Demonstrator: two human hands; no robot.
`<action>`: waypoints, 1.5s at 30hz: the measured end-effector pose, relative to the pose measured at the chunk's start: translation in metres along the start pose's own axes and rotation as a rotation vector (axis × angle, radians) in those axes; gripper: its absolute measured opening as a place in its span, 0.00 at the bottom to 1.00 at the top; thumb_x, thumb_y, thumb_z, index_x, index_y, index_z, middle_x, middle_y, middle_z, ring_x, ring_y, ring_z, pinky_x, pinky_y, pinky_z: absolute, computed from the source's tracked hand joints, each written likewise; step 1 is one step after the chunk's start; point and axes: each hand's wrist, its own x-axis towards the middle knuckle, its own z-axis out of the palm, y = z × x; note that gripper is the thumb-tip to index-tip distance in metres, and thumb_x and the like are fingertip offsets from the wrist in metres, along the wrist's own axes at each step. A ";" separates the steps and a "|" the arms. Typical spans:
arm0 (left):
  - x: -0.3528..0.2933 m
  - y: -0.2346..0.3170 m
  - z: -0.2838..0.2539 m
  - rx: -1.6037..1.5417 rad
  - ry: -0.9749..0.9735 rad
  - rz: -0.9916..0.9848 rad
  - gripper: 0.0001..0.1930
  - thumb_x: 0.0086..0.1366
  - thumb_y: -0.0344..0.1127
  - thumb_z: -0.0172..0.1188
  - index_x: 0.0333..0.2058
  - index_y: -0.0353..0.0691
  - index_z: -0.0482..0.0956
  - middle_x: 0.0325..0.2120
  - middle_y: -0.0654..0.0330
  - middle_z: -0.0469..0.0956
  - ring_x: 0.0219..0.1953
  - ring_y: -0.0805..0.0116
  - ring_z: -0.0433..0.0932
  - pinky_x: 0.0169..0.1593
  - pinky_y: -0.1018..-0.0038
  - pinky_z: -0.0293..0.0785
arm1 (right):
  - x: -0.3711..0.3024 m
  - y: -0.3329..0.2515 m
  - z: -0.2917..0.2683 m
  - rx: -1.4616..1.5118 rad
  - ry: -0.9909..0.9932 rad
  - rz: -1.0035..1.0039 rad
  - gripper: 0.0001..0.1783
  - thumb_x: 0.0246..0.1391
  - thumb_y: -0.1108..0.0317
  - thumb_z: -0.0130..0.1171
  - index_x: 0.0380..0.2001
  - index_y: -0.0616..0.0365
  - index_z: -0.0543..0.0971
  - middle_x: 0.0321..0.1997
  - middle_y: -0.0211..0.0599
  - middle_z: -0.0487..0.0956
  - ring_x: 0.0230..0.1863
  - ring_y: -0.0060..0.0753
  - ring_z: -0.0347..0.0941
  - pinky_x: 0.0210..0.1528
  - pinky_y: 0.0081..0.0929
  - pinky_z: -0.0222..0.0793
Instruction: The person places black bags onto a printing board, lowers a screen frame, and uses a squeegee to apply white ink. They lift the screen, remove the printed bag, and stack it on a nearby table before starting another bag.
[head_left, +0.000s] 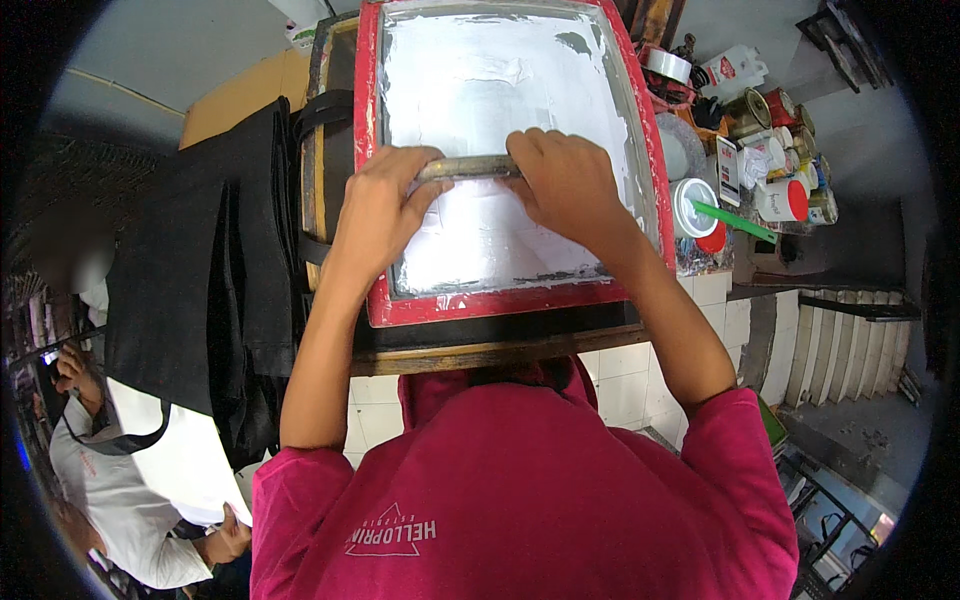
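Observation:
A screen-printing frame with a red border [500, 303] lies in front of me, its mesh [460, 95] largely coated with smeared white ink. Across the mesh runs a squeegee with a worn wooden handle [468, 168]. My left hand [385, 205] is closed round its left end, while my right hand [568, 188] grips the right end. The squeegee's blade is hidden from this view. Beneath the frame is a black surface [470, 336] with a wooden edge.
Black fabric bags [170, 280] are stacked at the left. A white tub [690, 200] with a green-handled tool [735, 222] stands to the right, near several cans and jars [780, 200]. At lower left another person [130, 500] holds a white sheet [180, 455].

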 end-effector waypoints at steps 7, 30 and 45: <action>-0.055 0.029 -0.001 -0.046 -0.015 -0.021 0.14 0.59 0.28 0.69 0.44 0.32 0.82 0.40 0.46 0.83 0.44 0.46 0.81 0.51 0.60 0.76 | -0.046 -0.031 -0.005 0.038 0.014 -0.021 0.08 0.51 0.67 0.60 0.33 0.55 0.74 0.29 0.37 0.75 0.31 0.41 0.76 0.31 0.39 0.71; -0.160 -0.005 0.018 0.393 0.450 0.198 0.69 0.43 0.65 0.79 0.75 0.39 0.47 0.73 0.41 0.56 0.76 0.42 0.52 0.75 0.41 0.30 | -0.096 -0.059 -0.043 0.138 0.354 -0.059 0.24 0.37 0.74 0.63 0.44 0.55 0.81 0.44 0.39 0.83 0.47 0.44 0.81 0.47 0.41 0.75; -0.096 -0.013 -0.032 0.360 -0.065 -0.551 0.53 0.50 0.57 0.77 0.64 0.23 0.66 0.65 0.34 0.66 0.69 0.39 0.64 0.73 0.49 0.50 | 0.085 -0.023 -0.243 0.007 0.583 0.049 0.13 0.53 0.64 0.66 0.37 0.62 0.79 0.34 0.54 0.82 0.37 0.59 0.79 0.41 0.48 0.72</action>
